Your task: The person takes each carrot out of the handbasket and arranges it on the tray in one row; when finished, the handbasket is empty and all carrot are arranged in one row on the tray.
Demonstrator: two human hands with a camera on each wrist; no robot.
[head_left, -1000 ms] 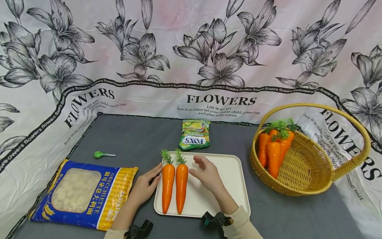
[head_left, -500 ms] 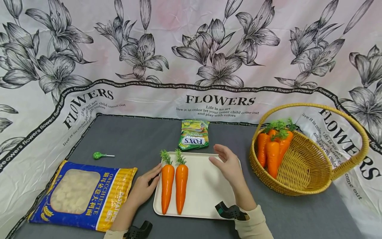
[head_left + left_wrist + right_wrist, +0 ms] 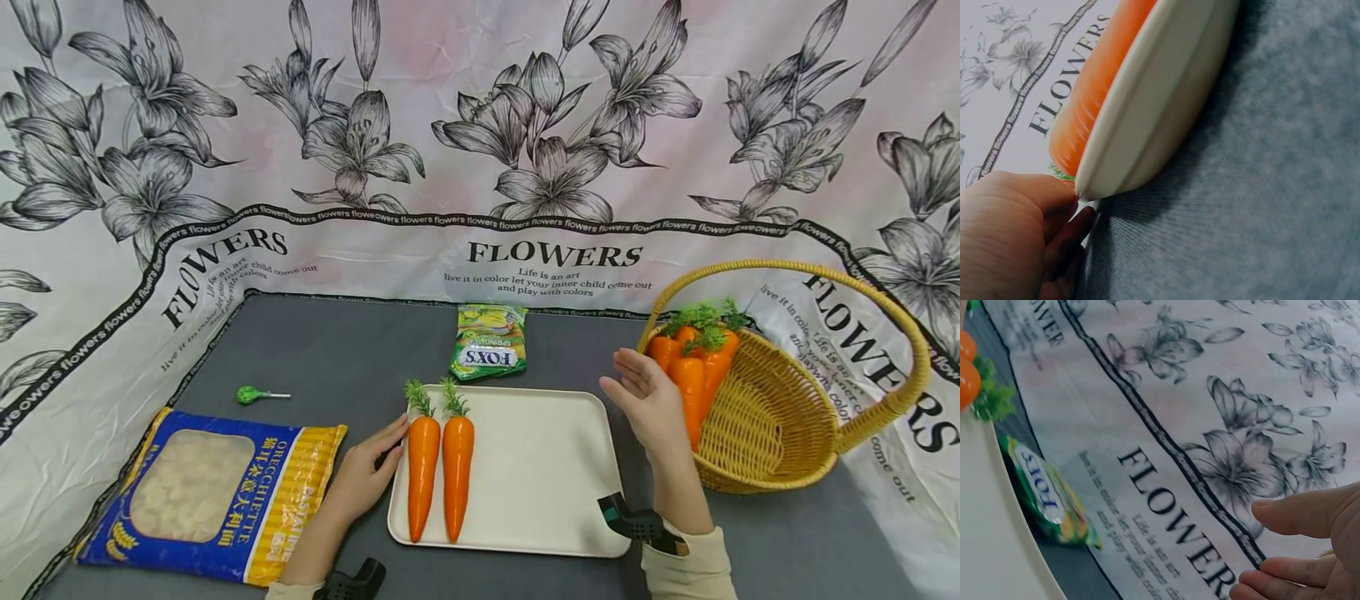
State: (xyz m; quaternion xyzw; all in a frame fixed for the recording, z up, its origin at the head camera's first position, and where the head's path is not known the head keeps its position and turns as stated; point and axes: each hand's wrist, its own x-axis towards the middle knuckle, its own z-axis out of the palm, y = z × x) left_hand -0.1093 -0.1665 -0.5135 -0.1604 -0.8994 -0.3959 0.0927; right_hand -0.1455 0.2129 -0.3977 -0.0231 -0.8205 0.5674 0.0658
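Observation:
Two orange carrots with green tops lie side by side on the left part of a cream tray (image 3: 540,475): a left carrot (image 3: 423,479) and a right carrot (image 3: 457,479). My left hand (image 3: 367,475) pinches the tray's left rim near its upper corner; in the left wrist view, digits lie above and below the rim (image 3: 1141,119). My right hand (image 3: 648,404), holding nothing, hovers between the tray and a wicker basket (image 3: 765,417), overlapping the basket's left side. Several more carrots (image 3: 693,383) stand in that basket. Thumb and fingers are apart in the right wrist view.
A green FOX'S candy bag (image 3: 489,342) lies behind the tray. To the left are a blue and yellow pasta bag (image 3: 210,496) and a green lollipop (image 3: 251,394). A tall handle (image 3: 787,267) arches over the basket. Flowered cloth (image 3: 540,150) hangs behind the grey table.
My right hand has moved right, from beside the right carrot across the tray to the basket's left side. My left hand stays at the tray's rim, and both carrots lie still.

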